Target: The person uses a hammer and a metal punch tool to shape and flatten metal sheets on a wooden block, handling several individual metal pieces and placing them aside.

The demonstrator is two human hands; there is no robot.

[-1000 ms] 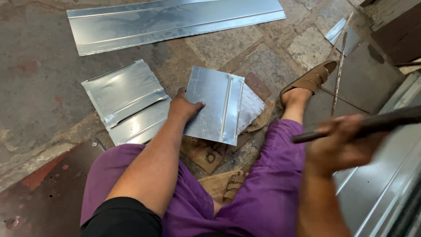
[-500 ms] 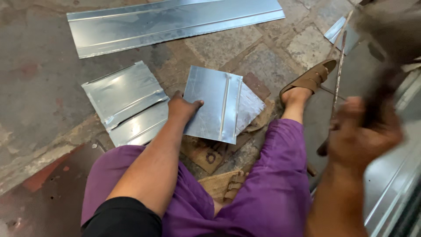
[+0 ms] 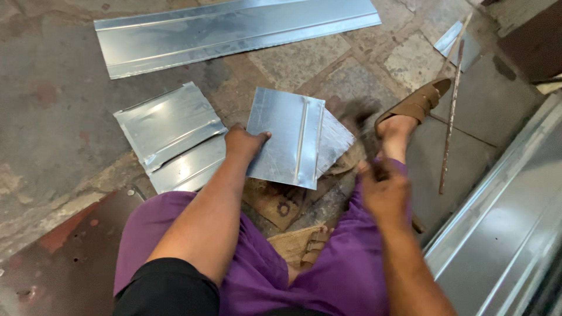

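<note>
While my left hand presses flat on the near left edge of the folded metal sheet, thumb over the top face, I see the sheet lying on the stone floor just far of my knees. My right hand is closed round a blurred tool handle, whose head smears over the sheet's right edge. Further sheet pieces lie to the left, a sandal right.

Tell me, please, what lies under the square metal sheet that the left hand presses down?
Under the square metal sheet held by the left hand, another ribbed sheet sticks out on the right, and brown sacking shows below. What lies beneath its middle is covered.
</note>
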